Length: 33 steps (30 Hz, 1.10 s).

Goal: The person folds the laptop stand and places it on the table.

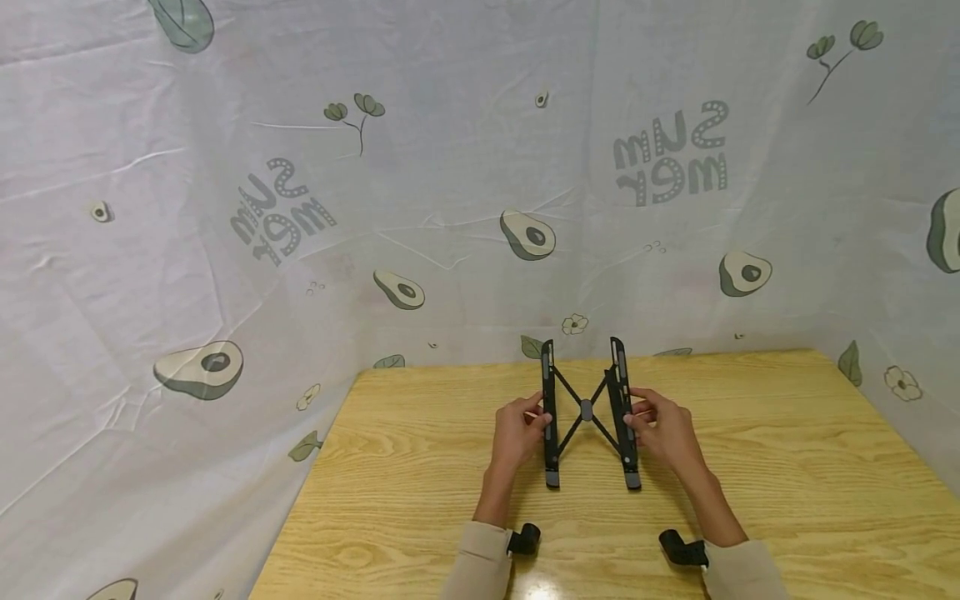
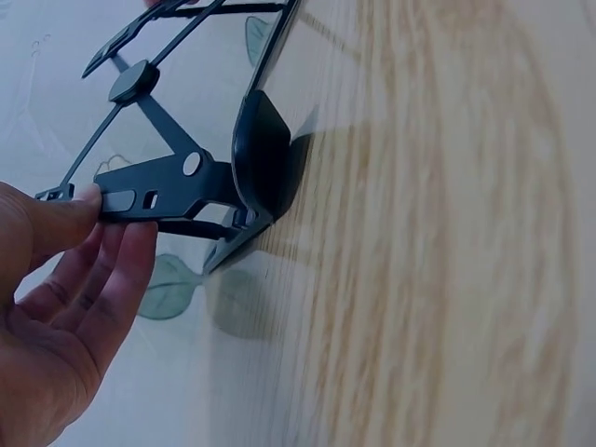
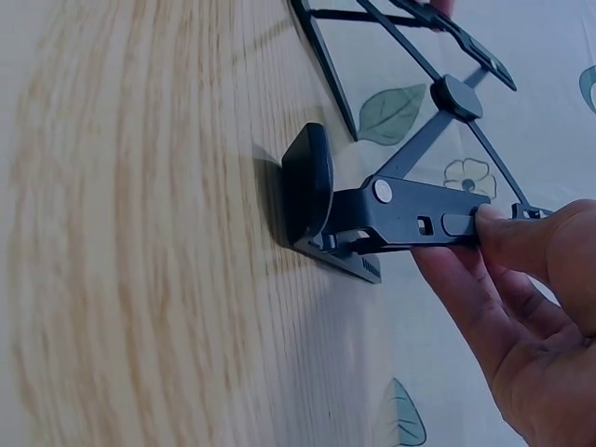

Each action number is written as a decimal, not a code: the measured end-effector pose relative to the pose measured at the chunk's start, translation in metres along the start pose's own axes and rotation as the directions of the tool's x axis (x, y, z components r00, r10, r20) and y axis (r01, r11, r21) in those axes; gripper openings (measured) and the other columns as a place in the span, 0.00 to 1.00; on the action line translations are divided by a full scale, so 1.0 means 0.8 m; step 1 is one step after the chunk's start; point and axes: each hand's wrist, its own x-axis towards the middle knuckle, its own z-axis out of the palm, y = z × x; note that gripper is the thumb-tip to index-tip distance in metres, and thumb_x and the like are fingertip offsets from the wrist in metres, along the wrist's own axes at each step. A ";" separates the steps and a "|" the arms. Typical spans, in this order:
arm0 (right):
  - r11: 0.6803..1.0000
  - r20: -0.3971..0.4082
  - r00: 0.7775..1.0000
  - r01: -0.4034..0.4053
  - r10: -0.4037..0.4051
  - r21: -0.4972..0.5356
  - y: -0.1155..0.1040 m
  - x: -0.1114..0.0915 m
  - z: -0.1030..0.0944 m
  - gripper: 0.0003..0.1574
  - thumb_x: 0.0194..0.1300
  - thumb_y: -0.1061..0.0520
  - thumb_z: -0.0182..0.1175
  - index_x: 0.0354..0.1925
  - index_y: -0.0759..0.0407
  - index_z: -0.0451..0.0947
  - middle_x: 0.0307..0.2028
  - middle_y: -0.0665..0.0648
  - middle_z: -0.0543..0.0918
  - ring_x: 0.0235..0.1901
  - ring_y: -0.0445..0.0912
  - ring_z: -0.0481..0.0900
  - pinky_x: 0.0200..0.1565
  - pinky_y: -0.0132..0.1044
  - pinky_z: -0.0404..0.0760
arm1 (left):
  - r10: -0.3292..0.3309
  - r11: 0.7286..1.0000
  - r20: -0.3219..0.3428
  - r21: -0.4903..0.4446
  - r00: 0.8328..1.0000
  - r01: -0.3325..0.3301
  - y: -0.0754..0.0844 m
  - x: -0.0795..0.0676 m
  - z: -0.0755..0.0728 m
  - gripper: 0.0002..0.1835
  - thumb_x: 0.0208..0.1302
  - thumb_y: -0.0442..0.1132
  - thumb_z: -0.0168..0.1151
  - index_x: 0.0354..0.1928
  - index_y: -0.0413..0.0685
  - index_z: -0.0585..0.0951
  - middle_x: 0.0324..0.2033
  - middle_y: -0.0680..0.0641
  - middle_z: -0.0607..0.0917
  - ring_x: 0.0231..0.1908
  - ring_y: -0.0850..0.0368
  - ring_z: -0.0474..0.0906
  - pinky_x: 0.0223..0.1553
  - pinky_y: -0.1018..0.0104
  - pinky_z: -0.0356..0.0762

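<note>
A black folding laptop stand point(image 1: 587, 410) stands spread on the wooden table, its two side rails joined by crossed bars with a round centre hub. My left hand point(image 1: 517, 429) pinches the left rail near its middle, thumb on top and fingers beneath. On the opposite side my right hand point(image 1: 663, 427) pinches the right rail in the same way. In the left wrist view the thumb of the left hand point(image 2: 65, 298) lies beside a grey pad on the rail. The right wrist view shows the right hand point(image 3: 531, 298) holding its rail close to a similar pad.
The wooden table point(image 1: 420, 500) reaches back to a pale cloth point(image 1: 450, 167) printed with avocados, leaves and lettering, which hangs behind and at the sides. Black camera mounts point(image 1: 682, 548) sit at both wrists, by the beige sleeves point(image 1: 480, 560).
</note>
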 end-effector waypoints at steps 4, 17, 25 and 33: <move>1.000 0.006 1.000 -0.001 0.000 0.012 -0.002 -0.001 0.003 0.31 0.65 0.65 0.65 0.65 0.64 0.72 0.42 0.64 0.83 0.36 0.53 0.85 0.26 0.31 0.83 | -0.006 1.000 0.012 -0.025 1.000 0.006 0.003 0.000 0.005 0.24 0.63 0.30 0.67 0.62 0.41 0.79 0.36 0.42 0.85 0.31 0.58 0.84 0.25 0.74 0.80; 1.000 0.002 1.000 0.003 -0.003 0.009 -0.003 -0.002 0.009 0.31 0.65 0.65 0.65 0.65 0.63 0.73 0.42 0.63 0.83 0.36 0.51 0.85 0.26 0.30 0.83 | -0.004 1.000 0.031 -0.027 1.000 0.005 0.004 -0.002 0.010 0.25 0.64 0.31 0.66 0.63 0.41 0.78 0.36 0.41 0.85 0.29 0.59 0.83 0.23 0.75 0.79; 1.000 0.007 1.000 0.012 -0.012 0.016 -0.005 -0.003 0.014 0.31 0.65 0.65 0.65 0.65 0.64 0.73 0.41 0.63 0.83 0.35 0.50 0.85 0.26 0.31 0.83 | 0.000 0.999 0.030 -0.036 1.000 0.001 0.007 -0.003 0.014 0.24 0.64 0.31 0.67 0.63 0.41 0.79 0.36 0.42 0.85 0.30 0.60 0.83 0.23 0.75 0.79; 0.999 0.020 1.000 -0.005 0.005 0.033 -0.008 -0.003 0.018 0.31 0.66 0.64 0.65 0.66 0.64 0.72 0.41 0.62 0.83 0.36 0.51 0.85 0.26 0.32 0.83 | 0.015 0.999 0.025 -0.032 1.000 -0.014 0.009 -0.004 0.017 0.24 0.64 0.31 0.66 0.63 0.43 0.79 0.35 0.43 0.85 0.28 0.61 0.82 0.23 0.76 0.78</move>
